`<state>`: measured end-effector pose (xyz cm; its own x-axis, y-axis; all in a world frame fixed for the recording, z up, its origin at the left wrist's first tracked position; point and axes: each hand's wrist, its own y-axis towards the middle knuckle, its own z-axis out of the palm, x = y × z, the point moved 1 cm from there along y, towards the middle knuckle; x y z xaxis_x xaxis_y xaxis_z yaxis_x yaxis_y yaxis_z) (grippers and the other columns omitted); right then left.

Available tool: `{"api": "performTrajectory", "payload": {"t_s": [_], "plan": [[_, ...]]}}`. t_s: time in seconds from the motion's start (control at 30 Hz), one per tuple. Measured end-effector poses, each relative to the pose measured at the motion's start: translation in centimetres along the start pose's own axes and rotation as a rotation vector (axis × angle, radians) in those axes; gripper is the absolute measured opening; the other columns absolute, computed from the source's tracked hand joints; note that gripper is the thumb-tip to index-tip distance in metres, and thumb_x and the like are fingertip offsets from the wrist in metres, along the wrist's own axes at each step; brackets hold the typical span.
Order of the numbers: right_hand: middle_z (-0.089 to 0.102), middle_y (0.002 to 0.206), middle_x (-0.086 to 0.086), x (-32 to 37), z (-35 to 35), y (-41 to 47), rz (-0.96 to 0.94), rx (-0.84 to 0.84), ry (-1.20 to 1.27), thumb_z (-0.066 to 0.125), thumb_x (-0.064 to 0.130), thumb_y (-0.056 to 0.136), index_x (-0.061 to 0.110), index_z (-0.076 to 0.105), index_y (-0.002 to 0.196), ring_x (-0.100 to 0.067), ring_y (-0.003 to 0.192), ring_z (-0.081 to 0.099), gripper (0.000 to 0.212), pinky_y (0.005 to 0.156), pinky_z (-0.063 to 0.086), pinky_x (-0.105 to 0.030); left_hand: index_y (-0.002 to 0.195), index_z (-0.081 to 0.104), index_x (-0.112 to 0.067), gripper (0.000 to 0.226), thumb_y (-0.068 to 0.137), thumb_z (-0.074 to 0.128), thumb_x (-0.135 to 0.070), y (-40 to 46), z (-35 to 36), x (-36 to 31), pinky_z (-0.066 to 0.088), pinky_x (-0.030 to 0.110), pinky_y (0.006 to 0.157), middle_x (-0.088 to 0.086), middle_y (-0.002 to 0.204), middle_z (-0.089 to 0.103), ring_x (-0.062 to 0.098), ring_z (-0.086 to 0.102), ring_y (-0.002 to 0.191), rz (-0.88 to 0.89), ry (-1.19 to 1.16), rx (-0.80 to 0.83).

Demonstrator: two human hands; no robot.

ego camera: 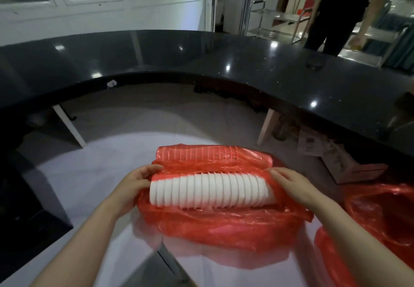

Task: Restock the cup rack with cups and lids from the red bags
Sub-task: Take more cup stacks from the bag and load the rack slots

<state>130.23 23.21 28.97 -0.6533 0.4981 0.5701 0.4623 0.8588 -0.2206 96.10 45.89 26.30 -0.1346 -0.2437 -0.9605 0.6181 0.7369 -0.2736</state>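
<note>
A red plastic bag (pixel 224 226) lies open on the floor in front of me. In its opening lies a long sideways stack of white cups (pixel 210 190). A second stack of cups (pixel 201 153) shows through the red plastic behind it. My left hand (pixel 136 181) grips the left end of the white stack together with the bag's edge. My right hand (pixel 291 183) holds the bag's edge at the right end of the stack, fingers curled on the plastic. No cup rack is in view.
A second red bag (pixel 385 215) lies at the right. A curved black counter (pixel 201 58) arcs around the floor space. A cardboard box (pixel 349 165) sits under its right part. A person stands behind the counter at the far right.
</note>
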Motion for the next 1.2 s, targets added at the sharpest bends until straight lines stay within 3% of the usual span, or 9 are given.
{"api": "performTrajectory", "payload": {"t_s": [0.1, 0.2, 0.3, 0.4, 0.6, 0.8, 1.0, 1.1, 1.2], "plan": [[0.063, 0.104, 0.014, 2.6, 0.1, -0.1, -0.158, -0.332, -0.574, 0.059, 0.053, 0.084, 0.037, 0.069, 0.097, -0.019, 0.108, 0.053, 0.022, 0.102, 0.021, -0.054, 0.093, 0.065, -0.007, 0.036, 0.075, 0.054, 0.023, -0.1, 0.7, 0.0, 0.052, 0.015, 0.072, 0.007, 0.097, 0.068, 0.014, 0.064, 0.083, 0.126, 0.129, -0.149], [0.064, 0.094, 0.002, 6.5, 0.8, -1.1, -0.536, -0.644, -0.635, 0.072, 0.036, 0.064, 0.027, 0.072, 0.091, -0.027, 0.089, 0.056, 0.028, 0.082, 0.032, -0.042, 0.09, 0.066, -0.01, 0.028, 0.074, 0.067, 0.014, -0.1, 0.6, -0.3, 0.05, 0.015, 0.077, 0.003, 0.095, 0.07, 0.012, 0.064, 0.082, 0.201, 0.216, -0.182], [0.065, 0.088, 0.002, 9.8, 2.8, -1.6, -0.758, -0.488, -0.648, 0.083, 0.036, 0.059, 0.022, 0.071, 0.093, -0.026, 0.078, 0.06, 0.039, 0.066, 0.044, -0.036, 0.092, 0.067, -0.015, 0.032, 0.074, 0.07, 0.011, -0.6, 0.2, 0.2, 0.048, 0.02, 0.082, -0.003, 0.098, 0.07, 0.012, 0.065, 0.086, 0.217, 0.241, -0.188], [0.067, 0.095, 0.001, 11.1, 5.1, -1.6, -0.677, -0.265, -0.676, 0.085, 0.045, 0.051, 0.021, 0.07, 0.106, -0.025, 0.081, 0.064, 0.062, 0.06, 0.052, -0.036, 0.097, 0.067, -0.019, 0.037, 0.074, 0.071, 0.009, -1.1, 0.2, 0.6, 0.048, 0.024, 0.086, -0.002, 0.104, 0.069, 0.015, 0.065, 0.093, 0.217, 0.228, -0.214], [0.039, 0.146, -0.003, 9.5, 8.0, -0.2, -0.485, -0.133, -0.825, 0.063, 0.032, 0.081, 0.027, 0.015, 0.152, -0.033, 0.129, 0.041, 0.086, 0.106, 0.03, -0.055, 0.107, 0.064, -0.024, 0.046, 0.071, 0.073, 0.004, -1.8, 0.7, -0.7, 0.043, 0.007, 0.081, -0.006, 0.11, 0.066, -0.004, 0.061, 0.094, 0.271, 0.301, -0.19], [0.048, 0.137, 0.0, 9.3, 7.5, 0.9, -0.523, -0.102, -0.777, 0.072, 0.04, 0.065, 0.037, 0.025, 0.146, -0.028, 0.12, 0.049, 0.094, 0.094, 0.04, -0.048, 0.107, 0.064, -0.028, 0.056, 0.074, 0.057, 0.017, -2.0, 0.1, -1.7, 0.044, 0.007, 0.082, -0.009, 0.113, 0.063, -0.005, 0.06, 0.096, 0.278, 0.46, -0.156], [0.035, 0.144, 0.012, 9.5, 4.8, 1.5, -0.511, -0.071, -0.441, 0.067, 0.064, 0.062, 0.054, 0.007, 0.141, -0.022, 0.13, 0.037, 0.099, 0.102, 0.039, -0.046, 0.107, 0.06, -0.035, 0.058, 0.075, 0.06, 0.013, -1.5, -1.3, -3.5, 0.034, -0.002, 0.079, -0.015, 0.113, 0.06, -0.016, 0.051, 0.099, 0.318, 0.588, -0.209], [0.042, 0.14, 0.014, 10.4, 3.6, 1.1, -0.601, -0.066, -0.322, 0.071, 0.062, 0.06, 0.051, 0.016, 0.142, -0.016, 0.126, 0.044, 0.099, 0.1, 0.042, -0.036, 0.109, 0.058, -0.031, 0.053, 0.078, 0.06, 0.011, -1.0, -1.1, -4.0, 0.035, 0.001, 0.082, -0.009, 0.114, 0.06, 0.0, 0.056, 0.104, 0.328, 0.606, -0.199], [0.045, 0.138, 0.012, 11.6, 2.9, 0.7, -0.676, -0.073, -0.238, 0.077, 0.042, 0.061, 0.04, 0.026, 0.144, -0.013, 0.126, 0.045, 0.097, 0.1, 0.042, -0.032, 0.117, 0.056, -0.025, 0.042, 0.084, 0.062, 0.001, -1.1, 0.0, -4.7, 0.038, 0.023, 0.097, -0.003, 0.12, 0.06, 0.02, 0.054, 0.118, 0.32, 0.613, -0.15]]}}
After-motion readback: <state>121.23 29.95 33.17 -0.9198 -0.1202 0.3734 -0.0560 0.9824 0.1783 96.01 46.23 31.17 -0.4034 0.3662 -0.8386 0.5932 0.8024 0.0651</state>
